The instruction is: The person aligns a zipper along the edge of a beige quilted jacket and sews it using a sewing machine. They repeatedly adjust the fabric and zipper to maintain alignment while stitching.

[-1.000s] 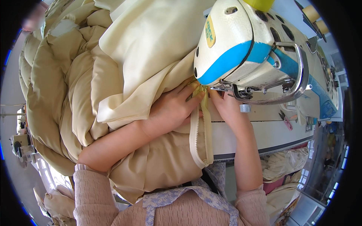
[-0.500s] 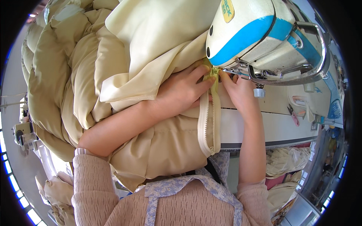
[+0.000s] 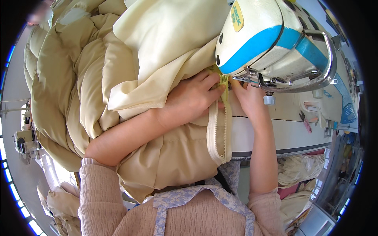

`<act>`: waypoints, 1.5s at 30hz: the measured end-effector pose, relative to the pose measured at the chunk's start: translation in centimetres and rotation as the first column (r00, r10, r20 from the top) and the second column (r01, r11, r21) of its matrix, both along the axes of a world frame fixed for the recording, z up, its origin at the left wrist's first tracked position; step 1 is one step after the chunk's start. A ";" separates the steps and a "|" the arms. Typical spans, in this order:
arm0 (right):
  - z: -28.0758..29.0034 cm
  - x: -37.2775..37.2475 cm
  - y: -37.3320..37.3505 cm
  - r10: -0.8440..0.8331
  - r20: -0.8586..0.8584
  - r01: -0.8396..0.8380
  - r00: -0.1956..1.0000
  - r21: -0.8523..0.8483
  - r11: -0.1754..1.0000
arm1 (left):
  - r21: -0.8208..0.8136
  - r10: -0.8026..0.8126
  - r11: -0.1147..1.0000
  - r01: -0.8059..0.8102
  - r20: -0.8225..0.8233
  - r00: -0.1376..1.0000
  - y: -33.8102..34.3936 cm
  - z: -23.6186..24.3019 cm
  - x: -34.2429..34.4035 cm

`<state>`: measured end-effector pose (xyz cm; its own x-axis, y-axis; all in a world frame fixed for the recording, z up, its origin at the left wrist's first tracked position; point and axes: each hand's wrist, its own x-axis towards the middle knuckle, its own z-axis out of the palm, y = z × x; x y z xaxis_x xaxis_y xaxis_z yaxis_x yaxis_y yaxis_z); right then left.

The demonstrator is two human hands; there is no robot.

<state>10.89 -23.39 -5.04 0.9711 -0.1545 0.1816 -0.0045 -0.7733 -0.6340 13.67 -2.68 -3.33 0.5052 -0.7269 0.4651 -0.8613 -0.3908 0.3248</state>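
A beige padded garment (image 3: 84, 74) lies bunched over the left side of the sewing table, with a smooth cream fabric panel (image 3: 165, 35) on top. Along its right edge runs a pale zipper (image 3: 213, 137), looping down toward my lap. My left hand (image 3: 193, 96) presses on the garment, its fingers bent and pinching the zipper's upper end close to the presser foot, where the light looks yellow. My right hand (image 3: 252, 98) is on the other side of the zipper, thumb and fingers curled in beneath the sewing machine head (image 3: 260, 43). Its fingertips are partly hidden.
A metal guard bar (image 3: 330, 63) curves off the machine head above my right wrist. Pink-handled thread snips (image 3: 306, 122) lie on the white table (image 3: 256, 135) to the right. Bundled pale fabric (image 3: 301, 169) sits below the table's front edge. A small fan (image 3: 26, 153) stands far left.
The whole view has shifted slightly. Both hands stay at the zipper's upper end beside the presser foot, with only slight finger movement; the garment lies almost the same.
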 end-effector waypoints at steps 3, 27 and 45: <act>-0.2 0.1 -0.2 -0.016 -0.020 0.016 1.000 -0.004 1.000 | 0.019 -0.001 1.000 0.000 0.039 0.999 -0.1 0.0 0.0; 6.8 -15.5 -10.4 -0.388 0.020 0.355 0.922 0.361 0.862 | 0.055 -0.137 0.990 0.130 0.139 0.981 1.0 1.2 -4.4; 6.9 -12.9 -26.7 -0.605 0.049 0.574 0.795 0.263 0.776 | -0.016 -0.104 0.994 0.108 0.148 0.983 0.8 0.9 -4.5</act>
